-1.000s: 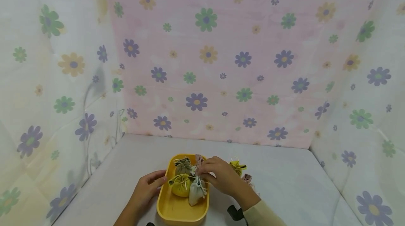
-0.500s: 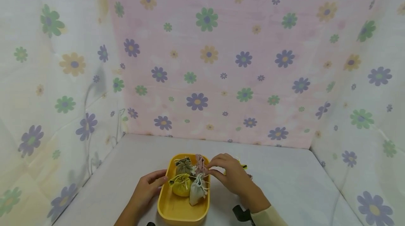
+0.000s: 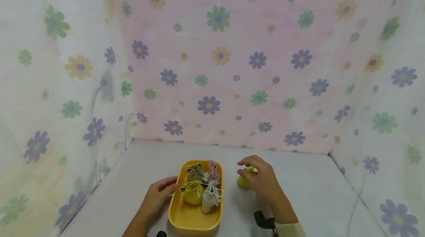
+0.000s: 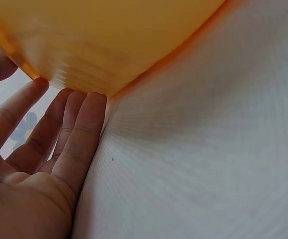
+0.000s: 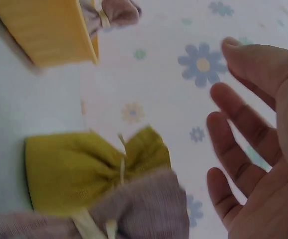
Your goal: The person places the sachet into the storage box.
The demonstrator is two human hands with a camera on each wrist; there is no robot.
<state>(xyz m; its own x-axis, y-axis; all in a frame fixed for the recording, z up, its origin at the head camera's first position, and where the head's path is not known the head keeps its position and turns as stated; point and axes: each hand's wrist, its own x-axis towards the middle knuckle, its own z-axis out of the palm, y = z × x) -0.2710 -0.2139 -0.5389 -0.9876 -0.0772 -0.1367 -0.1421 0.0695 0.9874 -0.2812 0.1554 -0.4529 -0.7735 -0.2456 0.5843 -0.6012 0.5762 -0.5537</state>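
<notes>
Filling of the yellow tray (image 3: pixel 194 220), apparently partway: four pouches (image 3: pixel 193 193) inside, a yellow pouch (image 5: pixel 66 169) and mauve pouch (image 5: pixel 146 209) outside — right hand (image 3: pixel 265 181) empty, fingers apart; left hand's (image 3: pixel 155 197) straight fingers touching the tray.

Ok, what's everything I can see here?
Tray: one, yellow, on the table
Olive pouch: one, grey-green, tray's far left
Pink pouch: one, pink, tray's far right
Yellow pouch: one, yellow, tray's left middle
Whitish pouch: one, white, tray's right middle
Loose yellow pouch: one, yellow, right of tray
Loose pink pouch: one, pink, right of tray
Table: one, white, under tray
Flowered cloth: three sides, pink and white, around table
Devices: two, black, by wrists
Sleeve: one, cream, right forearm
Left grip: one, bare, touching tray
Right grip: one, bare, near loose yellow pouch
</notes>
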